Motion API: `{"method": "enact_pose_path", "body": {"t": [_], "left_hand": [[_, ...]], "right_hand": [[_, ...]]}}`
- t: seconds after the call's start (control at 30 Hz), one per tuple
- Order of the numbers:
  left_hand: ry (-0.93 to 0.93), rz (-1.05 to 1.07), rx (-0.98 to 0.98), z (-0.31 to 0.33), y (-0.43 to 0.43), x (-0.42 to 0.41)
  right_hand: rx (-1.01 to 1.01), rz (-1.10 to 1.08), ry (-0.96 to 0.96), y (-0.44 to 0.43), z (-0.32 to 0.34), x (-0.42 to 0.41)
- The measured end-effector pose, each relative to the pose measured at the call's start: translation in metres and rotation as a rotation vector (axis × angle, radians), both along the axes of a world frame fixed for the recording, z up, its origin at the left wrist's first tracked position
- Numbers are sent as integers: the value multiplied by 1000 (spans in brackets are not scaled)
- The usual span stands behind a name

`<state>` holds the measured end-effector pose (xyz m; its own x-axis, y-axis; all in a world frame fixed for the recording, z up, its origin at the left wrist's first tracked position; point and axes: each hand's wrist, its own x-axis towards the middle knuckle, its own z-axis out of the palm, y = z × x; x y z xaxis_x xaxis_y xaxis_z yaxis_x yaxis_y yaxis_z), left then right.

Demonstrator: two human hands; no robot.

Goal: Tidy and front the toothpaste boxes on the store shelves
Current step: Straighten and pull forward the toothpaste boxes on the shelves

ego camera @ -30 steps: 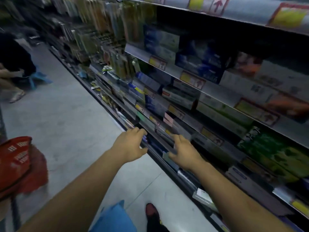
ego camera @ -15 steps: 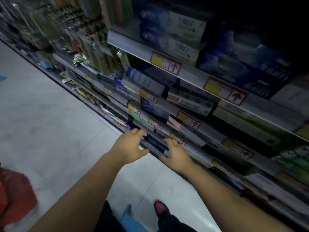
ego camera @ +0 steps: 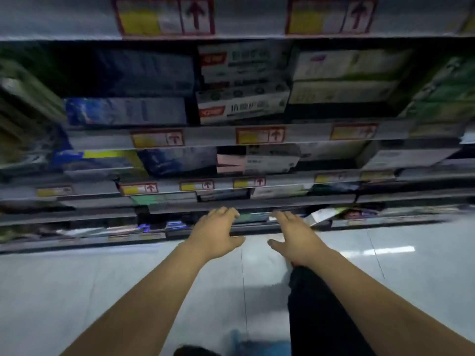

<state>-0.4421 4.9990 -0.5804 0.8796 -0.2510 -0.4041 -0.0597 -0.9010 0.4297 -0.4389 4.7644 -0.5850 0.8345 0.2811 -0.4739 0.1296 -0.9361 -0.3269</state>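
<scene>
Toothpaste boxes fill several shelf tiers in front of me: blue boxes (ego camera: 126, 111) at left, white boxes with red logos (ego camera: 244, 104) in the middle, green ones (ego camera: 442, 98) at right. Both my arms stretch toward a low tier. My left hand (ego camera: 218, 233) and my right hand (ego camera: 295, 235) lie palm down, fingers straight, fingertips at the shelf lip on either side of a greenish box (ego camera: 253, 217). Neither hand grips anything I can see. Motion blur smears most box details.
Price tags with red borders and arrows (ego camera: 261, 135) line each shelf edge. A tilted white box (ego camera: 321, 217) sticks out to the right of my right hand. Pale tiled floor (ego camera: 102, 278) lies below; my dark trouser leg (ego camera: 316, 312) is under my right arm.
The view has swung from looking along the aisle to facing the shelves squarely. Both hands stayed at the low shelf edge, close together. The red basket at left left the view.
</scene>
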Motion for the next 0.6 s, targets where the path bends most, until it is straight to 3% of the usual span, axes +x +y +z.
{"method": "enact_pose_path", "body": {"t": [0.43,0.6], "left_hand": [[-18,251,-127,-336,-52,-1],[-189,213,-82,-382,-87,-8]], "right_hand": [[10,130,-76,-58,-300,52],[83,143,-238,-78,-350,30]]}}
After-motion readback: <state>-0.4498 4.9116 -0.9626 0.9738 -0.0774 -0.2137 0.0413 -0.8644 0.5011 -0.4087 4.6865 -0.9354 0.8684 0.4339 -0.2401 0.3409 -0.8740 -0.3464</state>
